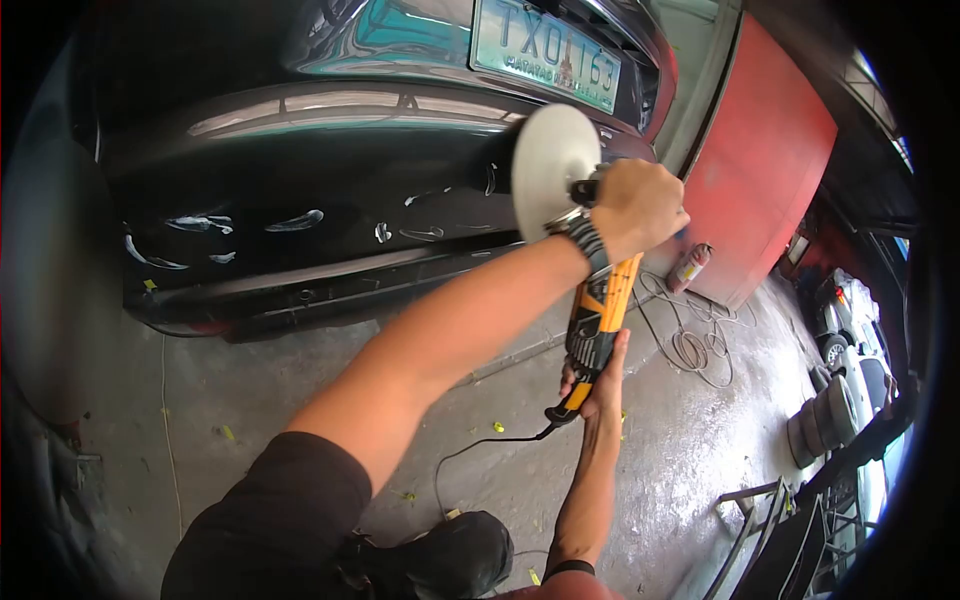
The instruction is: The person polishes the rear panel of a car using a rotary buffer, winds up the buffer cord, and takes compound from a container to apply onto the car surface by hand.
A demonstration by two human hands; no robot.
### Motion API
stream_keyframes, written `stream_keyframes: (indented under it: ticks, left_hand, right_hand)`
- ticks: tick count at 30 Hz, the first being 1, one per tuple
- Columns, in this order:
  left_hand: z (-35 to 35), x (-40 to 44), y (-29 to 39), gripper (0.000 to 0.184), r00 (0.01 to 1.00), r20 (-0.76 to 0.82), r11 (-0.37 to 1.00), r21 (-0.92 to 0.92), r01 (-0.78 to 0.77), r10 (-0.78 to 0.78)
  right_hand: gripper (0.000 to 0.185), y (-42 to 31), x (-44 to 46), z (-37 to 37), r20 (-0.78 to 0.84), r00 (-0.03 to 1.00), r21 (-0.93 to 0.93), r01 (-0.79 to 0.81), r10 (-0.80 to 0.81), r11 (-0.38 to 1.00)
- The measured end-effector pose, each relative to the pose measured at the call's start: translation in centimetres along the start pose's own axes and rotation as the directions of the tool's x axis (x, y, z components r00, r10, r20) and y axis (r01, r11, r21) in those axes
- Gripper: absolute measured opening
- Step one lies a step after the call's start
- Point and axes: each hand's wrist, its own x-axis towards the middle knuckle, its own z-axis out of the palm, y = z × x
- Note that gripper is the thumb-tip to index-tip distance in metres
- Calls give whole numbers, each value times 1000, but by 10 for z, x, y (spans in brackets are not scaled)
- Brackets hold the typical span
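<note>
A yellow and black power polisher [600, 310] with a round white pad [550, 165] is held in both hands. My left hand [640, 208], with a watch at its wrist, is closed around the front end beside the pad. My right hand [606, 385] grips the rear handle, near the cord. The pad is tilted, its face toward the black car bumper [340, 185]; whether it touches the bumper cannot be made out. White smears of paste [295, 221] mark the bumper to the left of the pad.
A licence plate [545, 50] is above the pad. To the right are a red panel [765, 160], a fire extinguisher [690, 267], a coiled hose [690, 350], stacked tires [825, 420] and a metal frame [770, 540]. The polisher's cord [470, 447] hangs toward the floor.
</note>
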Motion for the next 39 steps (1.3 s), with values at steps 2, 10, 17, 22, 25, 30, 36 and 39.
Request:
stream_keyframes:
  ticks: [2,10,17,22,25,30,36,39]
  left_hand:
    - [29,14,0,37,999,43,1000,-16,12,-11]
    - [-20,-32,6,35,997,-39,995,-81,57,-60]
    - [-171,-134,-5,38,931,-353,996,-24,91,-93]
    - [-284,-217,-12,36,877,-471,991,44,127,-91]
    - [-341,-261,-21,33,868,-479,985,31,168,-133]
    - [-427,-310,-32,37,798,-562,918,158,364,-220]
    - [-475,-353,-46,38,673,-694,834,194,517,-256]
    - [-476,-363,-46,36,709,-659,833,227,505,-250]
  right_hand:
    - [85,-4,12,-14,12,1000,23,-19,19,1000]
    - [81,18,-17,-5,-13,999,9,-35,36,999]
    - [70,55,-91,77,-4,997,-100,79,-80,992]
    - [77,75,-140,141,104,981,-421,191,-162,886]
    - [81,82,-162,183,190,978,-567,179,-84,804]
    - [87,101,-175,272,329,935,-524,294,-128,799]
    - [84,103,-190,336,427,903,-552,306,-52,776]
    - [88,113,-189,336,436,900,-562,283,-13,778]
